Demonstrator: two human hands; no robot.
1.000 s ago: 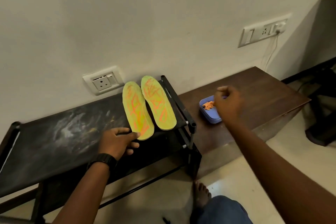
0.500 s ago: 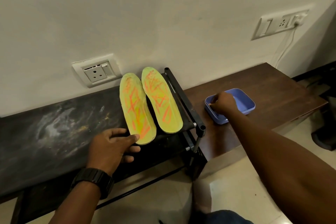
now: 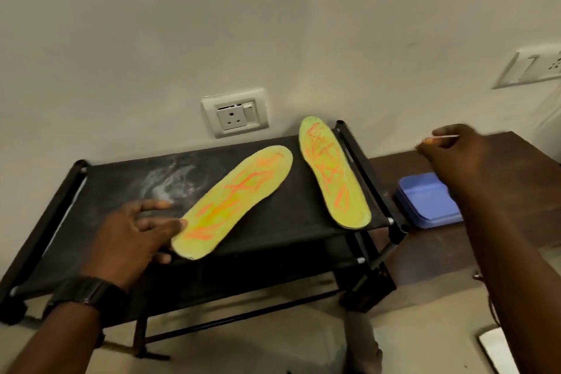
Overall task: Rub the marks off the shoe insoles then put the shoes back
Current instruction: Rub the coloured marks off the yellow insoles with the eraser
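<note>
Two yellow-green insoles with orange marks on black rack top (image 3: 127,197). Left insole (image 3: 233,200) angled, heel near-left, toe far-right; right insole (image 3: 334,173) lengthwise along right rail, well apart from the first. Left hand (image 3: 133,237) open, fingers spread, fingertips (image 3: 179,223) touching heel edge of left insole; black watch (image 3: 88,297) on wrist. Right hand (image 3: 455,158) raised over brown tabletop (image 3: 431,255), fingers pinched on a thin pale item (image 3: 440,138), blurred, kind unclear. Blue tray (image 3: 425,206) on tabletop, just right of rack. White socket (image 3: 235,112) on wall behind.
</note>
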